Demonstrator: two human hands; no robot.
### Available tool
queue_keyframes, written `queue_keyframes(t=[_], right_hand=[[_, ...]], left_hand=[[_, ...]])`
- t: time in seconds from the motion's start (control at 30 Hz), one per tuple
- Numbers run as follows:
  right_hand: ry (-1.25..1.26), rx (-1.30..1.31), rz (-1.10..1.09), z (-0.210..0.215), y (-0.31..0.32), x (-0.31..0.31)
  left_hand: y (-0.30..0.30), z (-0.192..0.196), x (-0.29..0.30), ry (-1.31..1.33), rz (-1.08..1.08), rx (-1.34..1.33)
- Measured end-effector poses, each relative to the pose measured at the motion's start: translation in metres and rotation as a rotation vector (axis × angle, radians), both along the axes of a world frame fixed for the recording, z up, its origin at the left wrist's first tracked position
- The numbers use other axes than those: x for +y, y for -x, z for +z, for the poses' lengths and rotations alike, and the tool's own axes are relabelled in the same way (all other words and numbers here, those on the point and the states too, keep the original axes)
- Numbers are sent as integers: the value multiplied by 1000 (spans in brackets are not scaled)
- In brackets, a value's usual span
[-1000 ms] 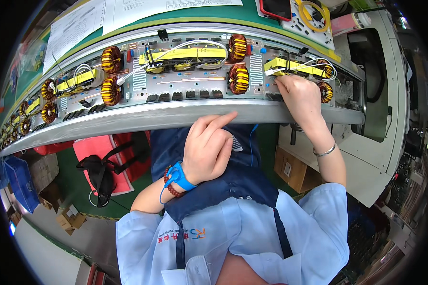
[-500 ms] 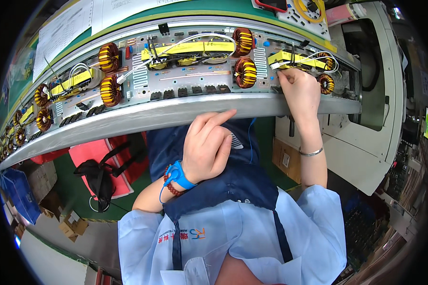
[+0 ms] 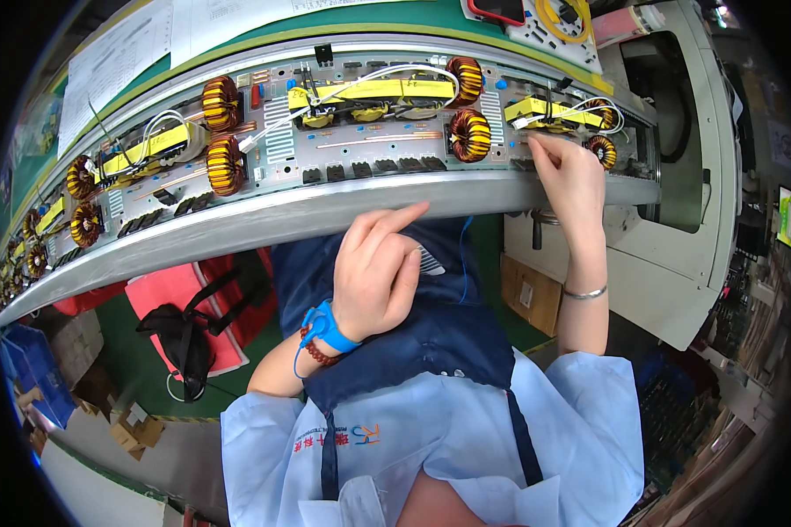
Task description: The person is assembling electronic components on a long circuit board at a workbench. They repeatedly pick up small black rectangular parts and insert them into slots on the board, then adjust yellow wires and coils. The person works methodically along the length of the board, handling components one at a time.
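Over the front edge of the right circuit board [image 3: 523, 151], my right hand [image 3: 571, 176] is raised with its fingers drawn together in a pinch. Whether something small is between the fingertips I cannot make out. Beside them are white leads and a yellow-taped transformer [image 3: 536, 109]. My left hand [image 3: 376, 277] hangs in front of the metal rail [image 3: 351, 200], index finger stretched out and the others loosely bent, holding nothing visible. Behind the rail lies the middle circuit board [image 3: 351, 140], with its own yellow-taped transformer [image 3: 413, 89] and copper-wound coils [image 3: 470, 136].
More boards with coils [image 3: 86, 225] run along the rail to the left. Paper sheets [image 3: 119, 66] lie on the green bench behind, and a red-edged phone [image 3: 498, 9] rests at the far right. A pale machine housing [image 3: 624, 272] stands to the right.
The middle board has shifted right along the rail, and the right board slightly too. My right hand has moved a little right and nearer to me. My left hand has barely moved.
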State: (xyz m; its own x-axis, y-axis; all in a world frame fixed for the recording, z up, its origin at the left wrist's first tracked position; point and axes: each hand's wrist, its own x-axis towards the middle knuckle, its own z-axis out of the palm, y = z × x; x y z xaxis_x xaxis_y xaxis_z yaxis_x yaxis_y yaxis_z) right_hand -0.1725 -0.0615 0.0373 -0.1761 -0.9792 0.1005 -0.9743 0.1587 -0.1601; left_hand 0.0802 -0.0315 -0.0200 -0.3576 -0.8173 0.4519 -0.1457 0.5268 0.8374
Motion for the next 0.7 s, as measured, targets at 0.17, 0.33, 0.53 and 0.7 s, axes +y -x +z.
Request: queue_keyframes(t=[0.17,0.33,0.53,0.7], right_hand=[[-72,171,502,13,11,-13],[-154,374,736,12,18,-28],[-180,394,790,10,19,-33],[-18,175,613,22,19,-21]], left_hand=[[-8,2,1,-10,27,-13],[-13,6,3,0,45,-43],[-13,9,6,-9,38,-55],[-16,13,7,-6,24,-76]])
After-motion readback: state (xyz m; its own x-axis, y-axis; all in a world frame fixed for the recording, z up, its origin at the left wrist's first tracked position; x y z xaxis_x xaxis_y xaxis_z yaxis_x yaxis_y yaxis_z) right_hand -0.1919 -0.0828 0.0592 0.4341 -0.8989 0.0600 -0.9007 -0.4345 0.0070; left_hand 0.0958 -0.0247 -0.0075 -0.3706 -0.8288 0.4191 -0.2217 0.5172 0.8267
